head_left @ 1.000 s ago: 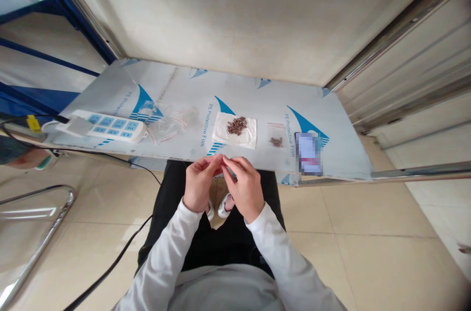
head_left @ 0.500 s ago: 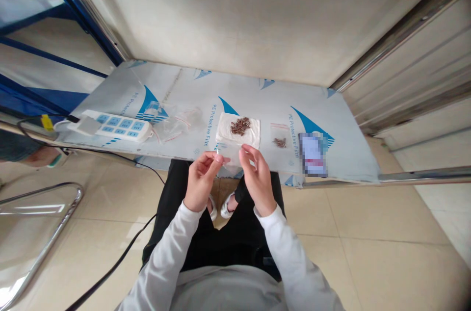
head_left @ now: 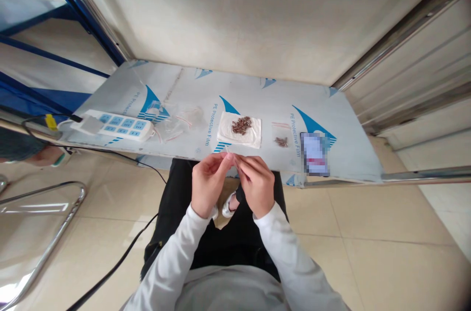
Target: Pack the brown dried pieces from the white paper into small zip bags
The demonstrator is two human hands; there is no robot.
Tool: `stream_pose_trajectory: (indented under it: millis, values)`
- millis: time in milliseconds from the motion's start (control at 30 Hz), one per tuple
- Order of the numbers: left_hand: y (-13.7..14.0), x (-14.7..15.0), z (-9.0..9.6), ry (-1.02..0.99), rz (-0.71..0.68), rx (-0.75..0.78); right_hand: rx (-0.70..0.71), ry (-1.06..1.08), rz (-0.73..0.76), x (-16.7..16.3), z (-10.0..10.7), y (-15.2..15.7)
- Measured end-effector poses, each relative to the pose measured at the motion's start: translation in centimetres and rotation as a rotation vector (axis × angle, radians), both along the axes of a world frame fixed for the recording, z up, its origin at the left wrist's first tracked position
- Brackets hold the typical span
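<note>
My left hand (head_left: 209,179) and my right hand (head_left: 256,181) meet at the fingertips just off the front edge of the bench. Both are closed in a pinch on a small clear plastic bag (head_left: 227,149), of which only a sliver shows; the fingers hide the rest. Just beyond them a white cloth-like pad (head_left: 253,141) bears a heap of small brown metal screws or pins (head_left: 242,125). To the right lies a zip bag (head_left: 280,129) with several similar pieces (head_left: 281,142) at its lower end.
A phone (head_left: 315,154) lies right of the zip bag. Crumpled clear bags (head_left: 176,124) and a white power strip (head_left: 127,128) occupy the left of the film-covered bench (head_left: 257,97). A black cable (head_left: 121,254) hangs at the left; a wall (head_left: 228,16) rises behind.
My hands have come together; the right fingers, apart before, now pinch beside the left ones. The clear bag that showed between them is mostly hidden.
</note>
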State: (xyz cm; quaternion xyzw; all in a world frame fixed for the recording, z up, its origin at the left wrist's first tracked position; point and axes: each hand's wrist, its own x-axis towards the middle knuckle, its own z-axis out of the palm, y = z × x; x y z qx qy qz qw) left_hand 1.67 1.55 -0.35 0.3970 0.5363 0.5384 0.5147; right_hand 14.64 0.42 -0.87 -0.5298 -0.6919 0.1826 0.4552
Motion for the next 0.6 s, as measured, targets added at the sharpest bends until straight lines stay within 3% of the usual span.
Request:
stream_pose_trajectory:
  millis: [167,267,367,433,533,600]
  values:
    - [0.7,0.3,0.3,-0.115,-0.026,-0.134,-0.142,0.049,0.084,0.1,0.8,-0.2]
    - [1.1,0.2,-0.1,-0.141,-0.096,-0.142,-0.251,0.12,0.088,0.3,1.2,0.3]
    - [1.7,-0.3,-0.7,-0.162,-0.188,-0.148,-0.316,0.111,0.206,1.0,0.8,1.2]
    - [2.1,-0.8,-0.7,-0.032,-0.222,-0.141,-0.331,0.042,0.209,1.6,0.3,1.9]
    - [2.0,-1.1,0.0,0.442,-0.181,-0.073,-0.271,-0.146,0.012,2.3,-0.3,2.6]
    - [1.7,-1.0,0.7,0.728,-0.133,0.058,-0.215,-0.217,-0.107,2.4,-0.3,2.8]
